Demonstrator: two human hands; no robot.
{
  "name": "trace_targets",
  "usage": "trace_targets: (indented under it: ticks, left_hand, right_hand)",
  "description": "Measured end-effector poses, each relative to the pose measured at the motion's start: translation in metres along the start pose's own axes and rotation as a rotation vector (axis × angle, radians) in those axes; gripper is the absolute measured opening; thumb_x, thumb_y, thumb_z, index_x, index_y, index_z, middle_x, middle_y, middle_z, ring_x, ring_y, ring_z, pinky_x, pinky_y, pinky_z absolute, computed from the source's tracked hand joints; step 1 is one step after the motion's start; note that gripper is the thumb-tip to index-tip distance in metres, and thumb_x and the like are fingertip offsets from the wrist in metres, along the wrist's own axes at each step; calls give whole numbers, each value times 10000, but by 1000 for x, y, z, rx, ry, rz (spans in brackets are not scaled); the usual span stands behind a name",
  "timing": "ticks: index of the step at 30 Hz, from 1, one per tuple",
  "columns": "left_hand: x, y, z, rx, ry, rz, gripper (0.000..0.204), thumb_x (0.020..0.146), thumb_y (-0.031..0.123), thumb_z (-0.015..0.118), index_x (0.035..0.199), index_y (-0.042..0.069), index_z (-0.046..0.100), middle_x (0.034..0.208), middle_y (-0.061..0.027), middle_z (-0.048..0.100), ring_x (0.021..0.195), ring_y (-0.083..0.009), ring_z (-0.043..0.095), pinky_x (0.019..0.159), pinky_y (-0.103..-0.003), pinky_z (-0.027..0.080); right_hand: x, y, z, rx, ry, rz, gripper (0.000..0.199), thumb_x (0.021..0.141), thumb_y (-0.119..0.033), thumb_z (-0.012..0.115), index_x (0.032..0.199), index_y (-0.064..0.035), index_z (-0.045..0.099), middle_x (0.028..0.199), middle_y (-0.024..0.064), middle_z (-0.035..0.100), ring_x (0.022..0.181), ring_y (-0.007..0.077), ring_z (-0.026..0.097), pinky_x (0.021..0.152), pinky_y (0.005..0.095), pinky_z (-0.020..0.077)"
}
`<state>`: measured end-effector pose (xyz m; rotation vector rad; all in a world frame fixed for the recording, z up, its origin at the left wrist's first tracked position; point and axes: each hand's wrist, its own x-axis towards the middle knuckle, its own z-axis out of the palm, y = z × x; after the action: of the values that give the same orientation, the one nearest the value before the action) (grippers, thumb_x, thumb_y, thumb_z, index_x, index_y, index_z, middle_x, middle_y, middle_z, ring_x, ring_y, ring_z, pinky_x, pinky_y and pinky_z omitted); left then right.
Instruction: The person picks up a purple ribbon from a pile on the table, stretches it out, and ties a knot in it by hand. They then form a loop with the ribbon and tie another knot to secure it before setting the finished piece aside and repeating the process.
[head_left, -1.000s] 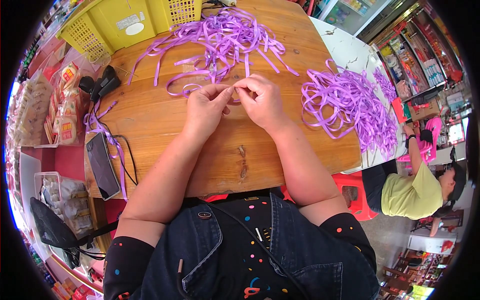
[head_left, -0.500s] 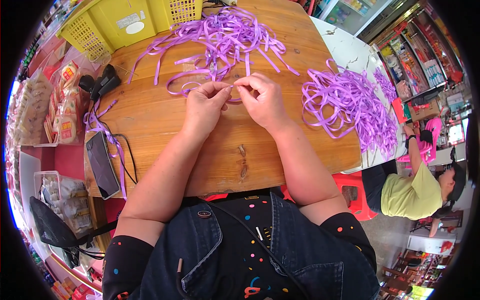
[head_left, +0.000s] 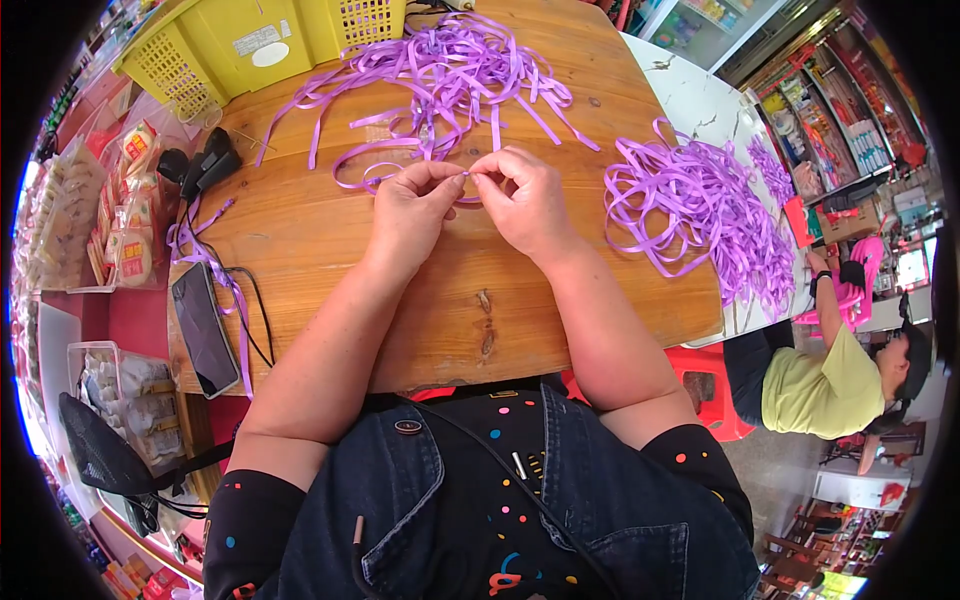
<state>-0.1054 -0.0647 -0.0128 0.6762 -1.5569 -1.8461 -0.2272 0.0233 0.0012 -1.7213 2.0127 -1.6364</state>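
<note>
Between my two hands runs a purple ribbon [head_left: 345,170], its loop lying on the wooden table [head_left: 490,320] just beyond my left hand. My left hand [head_left: 415,210] pinches the ribbon between thumb and forefinger. Close beside it, my right hand [head_left: 525,200] pinches the same ribbon, fingertips almost touching those of the left. A small piece of purple shows in the gap; its detail is too small to make out. Past my hands lies a tangled heap of purple ribbons [head_left: 450,70] with small clear fittings among them.
A second purple ribbon heap [head_left: 710,220] spreads over the table's right edge onto a white marbled surface [head_left: 670,75]. At the back left stands a yellow basket [head_left: 220,50]. A phone [head_left: 205,330] and black cable lie left, near packaged snacks [head_left: 130,230]. A person in yellow [head_left: 825,390] sits right.
Both hands stay in nearly the same place, still pinching the ribbon. Only a slight shift of the fingertips shows.
</note>
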Motion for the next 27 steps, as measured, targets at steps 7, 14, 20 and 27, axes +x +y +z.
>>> trace_targets:
  ticks: [7, 14, 20, 27]
  left_hand:
    - [-1, 2, 2, 22, 8, -10, 118, 848, 110, 625, 896, 5, 647, 718, 1, 607, 585, -53, 515, 525, -186, 420]
    - [0, 1, 1, 69, 0, -28, 121, 847, 134, 630, 884, 20, 652, 708, 9, 611, 568, -40, 497, 510, -179, 394]
    - [-2, 0, 2, 120, 20, -13, 120, 820, 101, 632, 824, -17, 653, 696, -11, 629, 582, -38, 515, 508, -189, 402]
    - [-2, 0, 2, 176, 37, 14, 127, 805, 93, 642, 814, -33, 654, 701, -12, 627, 607, -45, 528, 531, -195, 417]
  right_hand:
    - [0, -2, 0, 9, -8, 16, 29, 765, 2, 617, 791, -10, 612, 716, 48, 585, 550, 83, 515, 476, 229, 393]
    - [-1, -4, 0, -46, -42, -28, 33, 743, 11, 615, 762, -1, 591, 703, 67, 579, 556, 125, 536, 485, 251, 415]
    - [-1, 0, 3, -136, -43, -118, 60, 702, 32, 622, 718, 4, 571, 680, 94, 571, 589, 180, 569, 517, 284, 460]
    - [-1, -1, 4, -143, -38, -119, 66, 692, 36, 621, 708, 3, 566, 674, 99, 567, 586, 190, 569, 518, 291, 462]
